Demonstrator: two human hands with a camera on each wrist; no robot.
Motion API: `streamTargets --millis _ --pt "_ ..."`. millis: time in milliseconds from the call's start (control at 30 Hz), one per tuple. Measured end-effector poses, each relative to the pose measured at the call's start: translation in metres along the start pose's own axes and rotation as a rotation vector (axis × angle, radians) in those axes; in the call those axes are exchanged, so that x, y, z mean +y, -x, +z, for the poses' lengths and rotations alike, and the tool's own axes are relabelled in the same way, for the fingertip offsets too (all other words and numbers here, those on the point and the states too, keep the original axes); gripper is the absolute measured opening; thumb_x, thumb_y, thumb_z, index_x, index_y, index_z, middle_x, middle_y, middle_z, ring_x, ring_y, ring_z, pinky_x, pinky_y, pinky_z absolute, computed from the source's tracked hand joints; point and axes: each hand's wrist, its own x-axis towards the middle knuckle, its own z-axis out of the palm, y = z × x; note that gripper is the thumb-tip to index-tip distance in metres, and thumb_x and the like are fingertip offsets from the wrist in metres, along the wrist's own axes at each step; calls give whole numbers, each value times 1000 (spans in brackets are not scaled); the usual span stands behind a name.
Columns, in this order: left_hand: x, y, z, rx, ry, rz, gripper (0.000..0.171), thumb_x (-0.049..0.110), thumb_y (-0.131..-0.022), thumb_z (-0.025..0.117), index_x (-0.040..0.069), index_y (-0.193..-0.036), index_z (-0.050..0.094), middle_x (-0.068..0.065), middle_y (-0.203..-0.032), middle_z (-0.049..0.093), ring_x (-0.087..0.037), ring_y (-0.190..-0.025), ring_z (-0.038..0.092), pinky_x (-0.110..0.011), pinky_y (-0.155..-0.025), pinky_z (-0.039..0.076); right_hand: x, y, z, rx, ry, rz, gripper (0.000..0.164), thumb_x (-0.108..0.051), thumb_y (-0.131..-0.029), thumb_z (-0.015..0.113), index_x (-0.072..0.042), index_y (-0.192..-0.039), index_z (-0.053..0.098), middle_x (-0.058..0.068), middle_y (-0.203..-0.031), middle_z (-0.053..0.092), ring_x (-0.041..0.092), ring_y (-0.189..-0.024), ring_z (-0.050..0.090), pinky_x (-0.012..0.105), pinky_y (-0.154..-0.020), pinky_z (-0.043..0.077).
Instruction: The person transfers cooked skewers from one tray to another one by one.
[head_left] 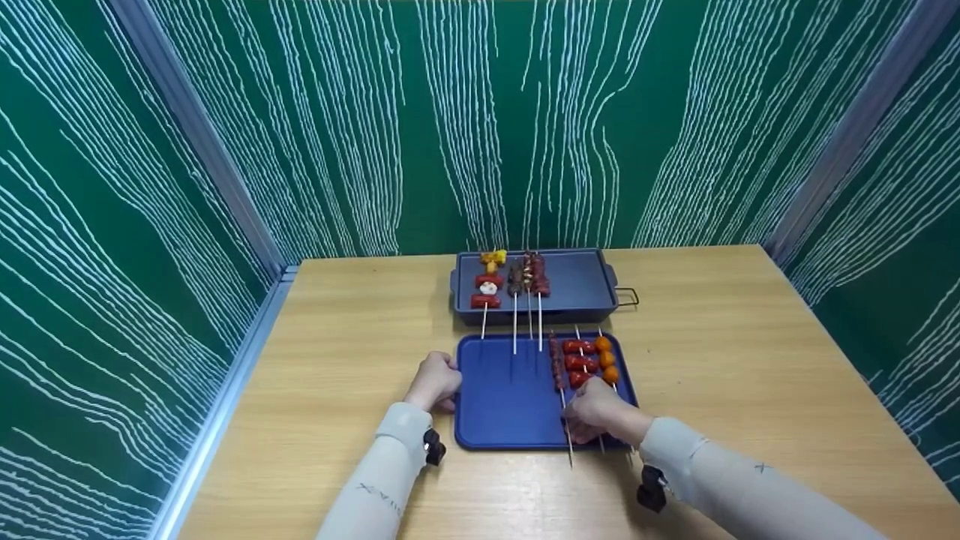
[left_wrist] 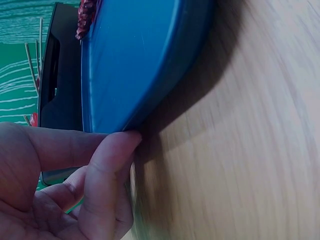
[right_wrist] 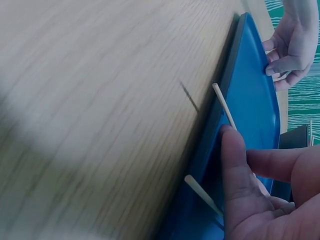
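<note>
My left hand (head_left: pixel 436 381) pinches the left edge of a blue tray (head_left: pixel 499 405) between thumb and fingers; the left wrist view shows the thumb (left_wrist: pixel 112 155) at its rim. Over the tray's near right part, my right hand (head_left: pixel 604 411) pinches the wooden stick of a thin dark-red meat skewer (head_left: pixel 556 360). That stick's end (right_wrist: pixel 223 102) pokes past the tray's near rim. To its right on the tray lie a skewer of red sausage-like pieces (head_left: pixel 580 363) and one of orange balls (head_left: pixel 607 360). The right hand covers part of their sticks.
Behind the tray stands a dark grill pan (head_left: pixel 577 277) with a wire handle (head_left: pixel 628 297) on its right. In it lie a mixed vegetable skewer (head_left: pixel 487 289) and several meat skewers (head_left: pixel 529 274), sticks reaching over the blue tray. Green patterned panels enclose the wooden table (head_left: pixel 360 330).
</note>
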Motion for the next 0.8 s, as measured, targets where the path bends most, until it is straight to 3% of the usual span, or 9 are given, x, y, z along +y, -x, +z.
streamTargets --millis 300,467,633,800 --pt "-2 -2 0 0 10 -2 19 -5 -89 46 12 -81 47 -8 -78 53 -18 -39 58 -29 -35 57 -2 1 0 24 50 -7 14 6 -93 73 9 -79 71 12 -61 70 18 -47 68 35 -51 68" --pt "-2 -2 -1 -13 -7 3 16 -4 -89 46 11 -84 49 -8 -78 55 -18 -40 59 -28 -35 57 -7 1 -7 31 67 -27 20 5 -93 66 3 -74 64 13 -59 71 18 -47 69 33 -49 67" --pt "-2 -3 -1 -19 -18 7 15 -4 -89 46 10 -86 50 -8 -79 56 -18 -41 61 -27 -36 57 -22 3 -19 19 48 -27 15 4 -93 61 8 -80 67 11 -60 71 18 -49 70 33 -51 68" --pt "-2 -2 0 -20 -15 7 15 -3 -90 47 11 -84 50 -7 -78 55 -18 -41 61 -28 -37 58 -43 4 -30 19 17 -30 16 2 -97 68 16 -98 74 11 -63 73 17 -51 71 32 -53 68"
